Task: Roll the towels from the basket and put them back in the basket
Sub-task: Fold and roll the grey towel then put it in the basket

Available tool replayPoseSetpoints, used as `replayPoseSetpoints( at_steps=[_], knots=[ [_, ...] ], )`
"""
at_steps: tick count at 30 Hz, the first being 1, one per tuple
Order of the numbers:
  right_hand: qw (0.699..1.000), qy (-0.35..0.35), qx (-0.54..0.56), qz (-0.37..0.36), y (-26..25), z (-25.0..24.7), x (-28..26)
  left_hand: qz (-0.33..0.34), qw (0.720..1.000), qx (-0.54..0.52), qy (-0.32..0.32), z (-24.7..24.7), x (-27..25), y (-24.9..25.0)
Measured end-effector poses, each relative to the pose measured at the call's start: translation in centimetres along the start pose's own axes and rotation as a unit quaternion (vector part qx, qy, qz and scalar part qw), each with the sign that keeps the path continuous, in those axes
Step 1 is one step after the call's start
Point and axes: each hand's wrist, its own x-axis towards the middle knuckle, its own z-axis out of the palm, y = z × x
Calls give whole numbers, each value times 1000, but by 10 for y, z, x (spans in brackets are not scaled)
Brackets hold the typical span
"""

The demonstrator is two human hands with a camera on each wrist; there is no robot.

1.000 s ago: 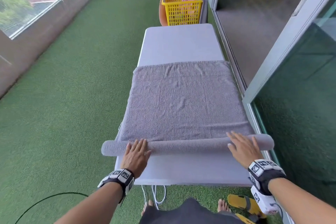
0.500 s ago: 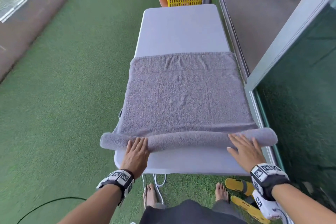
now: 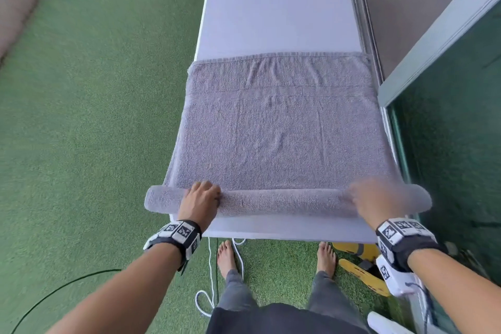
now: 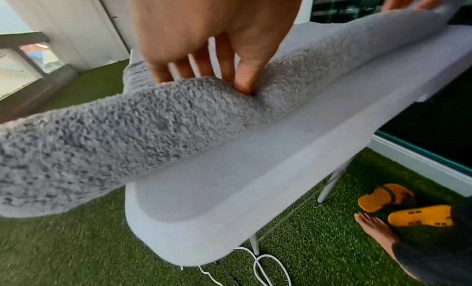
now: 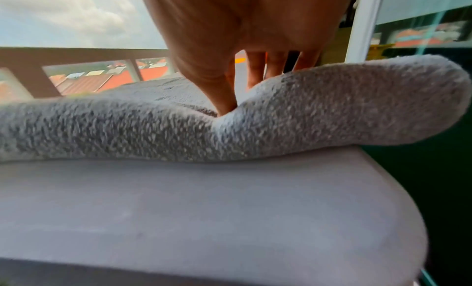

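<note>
The towel (image 3: 282,127) lies spread along the tabletop (image 3: 279,3), its near edge wound into a roll under my left hand (image 3: 199,202) and my blurred right hand (image 3: 375,202). At the left wrist, my fingers (image 4: 178,68) curl over the roll and my thumb digs in; this end overhangs and may sag loose. At the right wrist, the grip looks similar. Uneven pushing would likely skew the roll.

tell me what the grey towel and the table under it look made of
Grey towel: looks like cotton terry, matte, with a looped nubby pile clear in both wrist views. Table: probably moulded plastic, smooth pale grey with rounded edges, on thin pale legs, possibly metal.
</note>
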Motion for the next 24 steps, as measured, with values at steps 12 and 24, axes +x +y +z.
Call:
replayPoseSetpoints(
  at_steps=[12, 24],
  knots=[
    [985, 87, -21, -144, 20, 41, -45, -19, 997, 69, -10, 36, -56, 22],
    [995, -41, 8, -85, 7, 9, -15, -18, 999, -14, -41, 10, -32, 15]
  ],
)
